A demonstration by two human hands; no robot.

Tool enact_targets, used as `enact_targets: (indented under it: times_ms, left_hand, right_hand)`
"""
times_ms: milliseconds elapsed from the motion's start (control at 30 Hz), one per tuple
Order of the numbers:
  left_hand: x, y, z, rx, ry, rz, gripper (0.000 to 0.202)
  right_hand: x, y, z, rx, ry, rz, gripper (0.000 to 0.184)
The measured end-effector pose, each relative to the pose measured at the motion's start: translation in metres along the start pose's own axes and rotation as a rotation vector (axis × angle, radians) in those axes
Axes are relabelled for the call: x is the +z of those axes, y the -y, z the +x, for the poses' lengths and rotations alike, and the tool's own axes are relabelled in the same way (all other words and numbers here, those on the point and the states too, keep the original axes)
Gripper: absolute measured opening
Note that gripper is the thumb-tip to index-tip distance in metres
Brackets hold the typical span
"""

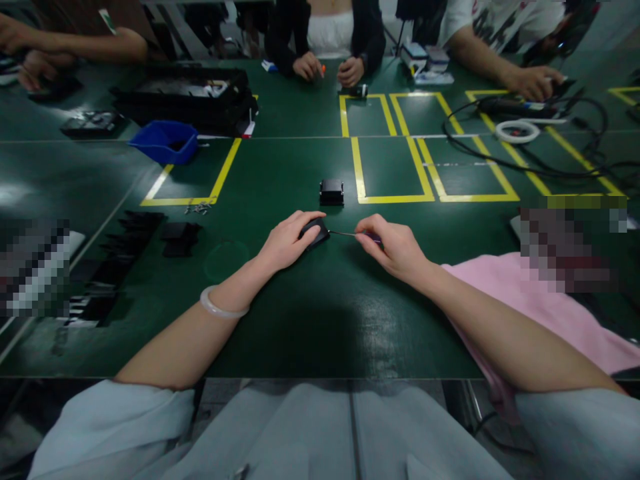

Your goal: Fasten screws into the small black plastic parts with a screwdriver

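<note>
My left hand (295, 237) is closed over a small black plastic part (319, 233) and holds it down on the green table (320, 300). In my right hand (387, 243) is a thin screwdriver (343, 233), its handle mostly hidden by the fingers. The metal shaft lies nearly level and points left, its tip meeting the right side of the black part. Just beyond my hands sits another black block (331, 191) with small silver bits at its sides.
Left of me lie small screws (199, 207), black parts (180, 238) and a row of black pieces (117, 253). Behind them are a blue bin (167, 141) and a black tray (185, 97). A pink cloth (530, 300) lies right, cables (525, 167) beyond. Several people work opposite.
</note>
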State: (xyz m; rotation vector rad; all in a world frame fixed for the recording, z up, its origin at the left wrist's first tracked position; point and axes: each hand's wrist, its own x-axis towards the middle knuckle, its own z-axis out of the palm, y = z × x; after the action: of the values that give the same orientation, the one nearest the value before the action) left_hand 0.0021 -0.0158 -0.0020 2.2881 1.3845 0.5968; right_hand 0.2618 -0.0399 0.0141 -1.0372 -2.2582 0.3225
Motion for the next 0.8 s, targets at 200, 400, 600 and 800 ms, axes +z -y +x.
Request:
enact_targets:
  times_ms: [200, 400, 600, 800]
  left_hand:
    - [-0.0008, -0.0014, 0.0, 0.011, 0.0, 0.004, 0.049]
    - [-0.0006, -0.0008, -0.0001, 0.02, -0.001, 0.0, 0.049]
    - [-0.0007, -0.0004, -0.0002, 0.008, 0.0, -0.002, 0.048]
    - [-0.001, 0.0003, -0.0003, 0.009, 0.002, -0.005, 0.048]
  right_hand:
    - [-0.0002, 0.0013, -0.0004, -0.035, -0.042, -0.009, 0.017]
    - [-0.0016, -0.0004, 0.0004, -0.002, 0.016, 0.006, 0.016]
    - [-0.0004, 0.0015, 0.0003, -0.043, -0.057, 0.007, 0.013]
    - [-0.0031, 0.0001, 0.0011, 0.006, 0.028, -0.007, 0.018]
